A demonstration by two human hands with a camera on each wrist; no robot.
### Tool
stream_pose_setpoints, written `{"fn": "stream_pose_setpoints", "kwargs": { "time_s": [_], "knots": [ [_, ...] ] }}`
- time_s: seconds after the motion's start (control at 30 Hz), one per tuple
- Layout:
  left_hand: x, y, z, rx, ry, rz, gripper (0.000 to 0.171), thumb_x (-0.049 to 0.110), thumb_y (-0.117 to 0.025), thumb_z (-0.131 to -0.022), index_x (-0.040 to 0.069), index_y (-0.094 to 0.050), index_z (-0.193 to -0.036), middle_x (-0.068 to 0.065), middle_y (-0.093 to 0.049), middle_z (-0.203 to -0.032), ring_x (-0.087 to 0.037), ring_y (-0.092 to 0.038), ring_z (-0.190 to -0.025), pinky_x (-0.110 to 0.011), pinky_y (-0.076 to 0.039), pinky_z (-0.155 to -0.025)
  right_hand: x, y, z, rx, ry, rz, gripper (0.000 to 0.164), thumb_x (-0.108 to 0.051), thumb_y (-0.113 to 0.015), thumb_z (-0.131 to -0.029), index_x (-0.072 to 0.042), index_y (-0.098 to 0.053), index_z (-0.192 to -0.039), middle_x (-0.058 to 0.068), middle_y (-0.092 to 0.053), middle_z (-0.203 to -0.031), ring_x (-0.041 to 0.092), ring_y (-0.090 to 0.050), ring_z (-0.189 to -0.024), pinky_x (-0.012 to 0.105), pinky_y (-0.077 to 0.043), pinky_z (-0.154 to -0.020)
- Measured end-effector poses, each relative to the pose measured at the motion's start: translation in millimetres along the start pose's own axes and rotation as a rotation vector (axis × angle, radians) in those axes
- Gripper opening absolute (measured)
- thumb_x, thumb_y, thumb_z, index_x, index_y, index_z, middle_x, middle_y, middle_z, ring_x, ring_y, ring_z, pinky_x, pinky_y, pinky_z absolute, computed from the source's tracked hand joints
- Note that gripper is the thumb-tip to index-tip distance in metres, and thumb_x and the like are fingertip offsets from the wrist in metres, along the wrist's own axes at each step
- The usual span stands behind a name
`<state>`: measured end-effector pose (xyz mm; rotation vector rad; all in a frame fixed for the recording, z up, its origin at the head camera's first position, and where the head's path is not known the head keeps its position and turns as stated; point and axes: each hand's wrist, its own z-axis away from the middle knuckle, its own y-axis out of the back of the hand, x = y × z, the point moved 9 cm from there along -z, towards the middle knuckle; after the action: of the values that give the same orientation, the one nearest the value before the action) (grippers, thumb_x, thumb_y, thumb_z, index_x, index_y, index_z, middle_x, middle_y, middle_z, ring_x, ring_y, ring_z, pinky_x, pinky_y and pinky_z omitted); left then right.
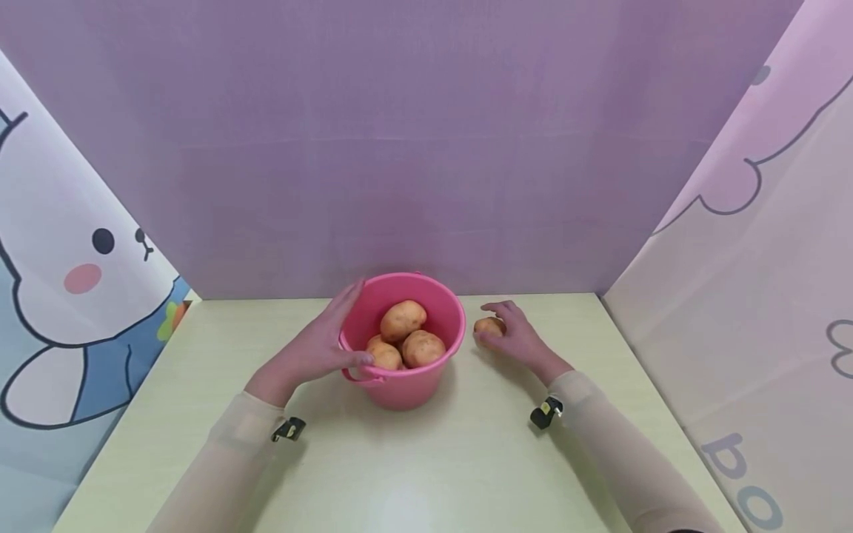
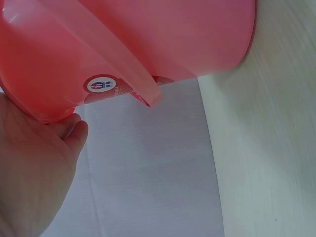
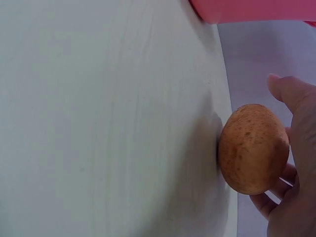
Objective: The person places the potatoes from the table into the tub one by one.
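A pink bucket (image 1: 400, 389) stands upright on the table with several potatoes (image 1: 403, 320) inside. My left hand (image 1: 320, 344) holds its left side, thumb over the front of the rim and fingers stretched along the far left rim. Close up in the left wrist view, that hand (image 2: 37, 163) lies against the rim, beside the hanging handle (image 2: 111, 47). To the right of the bucket, a single potato (image 1: 489, 326) rests on the table. My right hand (image 1: 518, 342) is spread around it. In the right wrist view, one digit stands apart from this potato (image 3: 253, 149), with other fingers behind it.
The pale wooden table (image 1: 400, 474) meets a purple cloth wall (image 1: 426, 148) just behind the bucket. Printed panels flank it, a cartoon animal panel (image 1: 87, 296) on the left and a pink and white panel (image 1: 746, 296) on the right.
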<state>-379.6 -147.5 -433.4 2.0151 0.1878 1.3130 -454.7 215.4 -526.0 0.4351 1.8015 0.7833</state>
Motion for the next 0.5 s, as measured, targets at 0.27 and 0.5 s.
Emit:
{"fn": "stream_pose_setpoints", "kwargs": {
  "time_s": [0.27,0.5],
  "knots": [
    [-0.4,0.4,-0.3,-0.005,-0.004,0.0,0.132,0.043,-0.097,-0.084,0.019,-0.01,-0.18,-0.008,-0.013,-0.184,-0.043,-0.023,-0.165,-0.064,-0.052,-0.113,3.9,-5.4,0.9,-0.008,-0.021,-0.027,0.071,-0.035,-0.089,-0.095,-0.006,-0.061,-0.154,0.014,-0.056,-0.145,0.031,-0.059,-0.123,0.051,-0.054,-0.102],
    [0.3,0.3,0.2,-0.002,0.002,0.016,0.132,0.045,-0.097,-0.084,0.026,-0.01,-0.18,-0.005,-0.013,-0.184,-0.042,-0.025,-0.165,-0.062,-0.055,-0.11,13.0,-11.2,3.6,-0.007,-0.064,-0.068,0.072,-0.035,-0.089,-0.095,-0.007,-0.06,-0.154,0.012,-0.057,-0.144,0.03,-0.062,-0.121,0.049,-0.055,-0.103]
  ]
}}
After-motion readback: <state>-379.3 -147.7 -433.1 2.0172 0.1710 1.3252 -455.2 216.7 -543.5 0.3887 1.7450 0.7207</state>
